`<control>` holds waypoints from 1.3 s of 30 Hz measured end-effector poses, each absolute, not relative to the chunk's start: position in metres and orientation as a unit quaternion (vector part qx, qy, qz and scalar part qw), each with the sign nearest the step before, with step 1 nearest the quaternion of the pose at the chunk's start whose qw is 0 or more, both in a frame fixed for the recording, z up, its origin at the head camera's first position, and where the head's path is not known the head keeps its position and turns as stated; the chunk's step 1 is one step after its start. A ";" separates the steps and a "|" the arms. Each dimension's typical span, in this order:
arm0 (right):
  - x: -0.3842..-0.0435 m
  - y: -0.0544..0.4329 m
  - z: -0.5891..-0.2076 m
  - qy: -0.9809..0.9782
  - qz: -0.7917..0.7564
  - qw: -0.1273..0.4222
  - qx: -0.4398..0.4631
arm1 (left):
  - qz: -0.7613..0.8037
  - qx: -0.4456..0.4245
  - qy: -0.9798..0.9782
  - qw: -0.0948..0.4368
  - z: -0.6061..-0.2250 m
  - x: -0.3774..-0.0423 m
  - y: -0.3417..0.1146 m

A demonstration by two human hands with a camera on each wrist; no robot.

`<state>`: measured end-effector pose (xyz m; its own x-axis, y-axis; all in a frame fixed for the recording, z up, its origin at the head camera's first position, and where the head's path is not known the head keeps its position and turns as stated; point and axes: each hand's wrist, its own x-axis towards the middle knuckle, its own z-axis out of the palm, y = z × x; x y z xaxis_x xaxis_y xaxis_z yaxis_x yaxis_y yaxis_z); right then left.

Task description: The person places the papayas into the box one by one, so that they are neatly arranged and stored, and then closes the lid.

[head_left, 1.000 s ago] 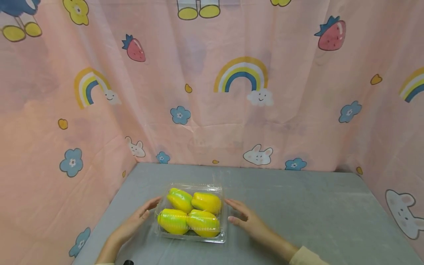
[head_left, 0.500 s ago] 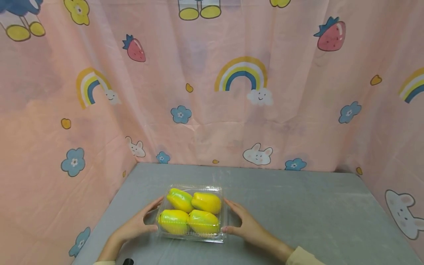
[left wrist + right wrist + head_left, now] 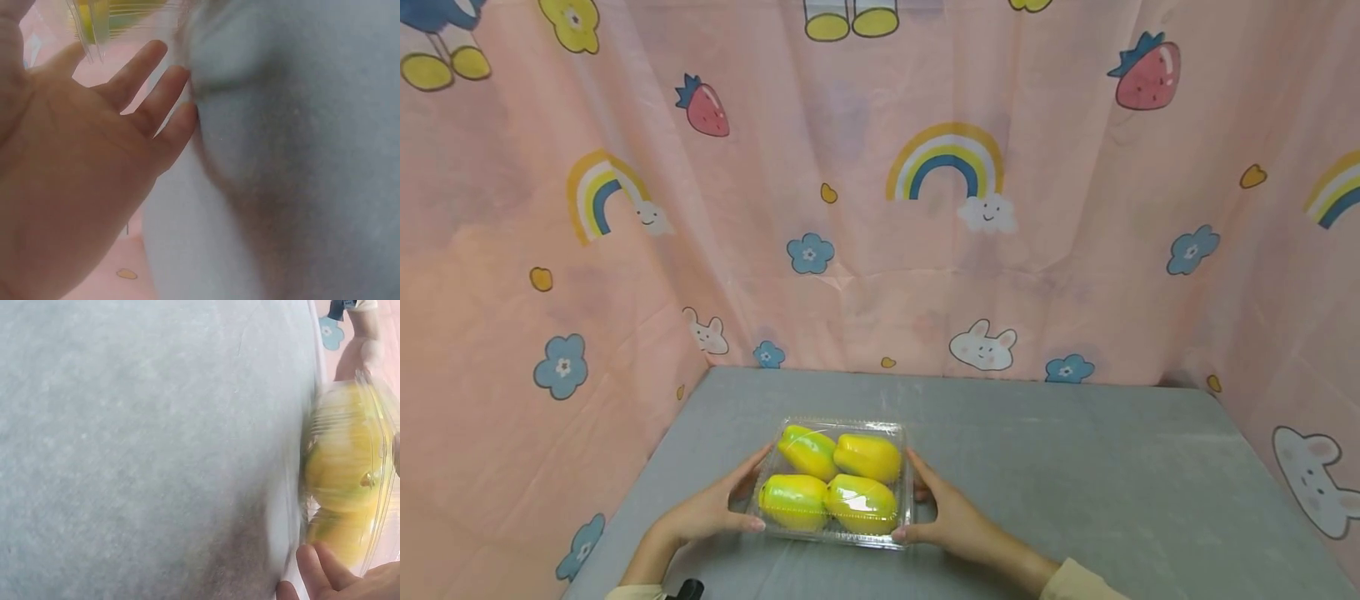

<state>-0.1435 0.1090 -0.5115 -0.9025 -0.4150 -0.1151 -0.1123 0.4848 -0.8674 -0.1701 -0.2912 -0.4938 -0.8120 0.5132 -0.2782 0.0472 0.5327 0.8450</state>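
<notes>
A clear plastic box [image 3: 820, 539] with a ribbed lid sits in the head view, left of the table's middle. Inside it lie several plump yellow-green fruits [image 3: 793, 502]. My left hand [image 3: 711, 507] grips the box's left side, thumb at the near corner and fingers farther back. On the opposite side my right hand [image 3: 953, 518] holds it the same way, its thumb on the near right corner. In the left wrist view, the left hand's fingers [image 3: 140, 72] are spread beside the box's edge. The right wrist view shows right fingertips [image 3: 310, 559] against the box's lower side.
A grey table [image 3: 1075, 467] extends around the box, widest to the right. Pink patterned cloth [image 3: 865, 308] hangs behind the table and along both sides. A small black object [image 3: 689, 589] shows at the bottom edge, next to the left wrist.
Both hands have moved in from beside the box and now grip its sides, thumbs on the near corners. The box has barely shifted in the head view.
</notes>
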 end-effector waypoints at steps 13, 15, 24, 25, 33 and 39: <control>-0.142 0.108 -0.502 0.791 -0.547 0.203 -0.183 | 0.534 0.159 0.761 0.332 -0.486 -0.168 -0.295; -0.141 0.109 -0.503 0.774 -0.564 0.215 -0.191 | 0.543 0.170 0.752 0.334 -0.487 -0.169 -0.295; -0.136 0.105 -0.505 0.711 -0.628 0.252 -0.192 | 0.582 0.185 0.701 0.368 -0.486 -0.170 -0.295; -0.136 0.105 -0.505 0.705 -0.635 0.254 -0.191 | 0.583 0.183 0.701 0.367 -0.486 -0.170 -0.295; -0.134 0.101 -0.506 0.676 -0.664 0.270 -0.169 | 0.590 0.207 0.692 0.361 -0.487 -0.170 -0.295; -0.132 0.100 -0.503 0.698 -0.649 0.258 -0.161 | 0.598 0.220 0.687 0.351 -0.488 -0.169 -0.295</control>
<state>-0.1318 0.0999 -0.5027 -0.8152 -0.5590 -0.1515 0.1102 0.1070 -0.9881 -0.1686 -0.2955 -0.4882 -0.6578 0.7206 -0.2189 -0.1174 0.1890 0.9749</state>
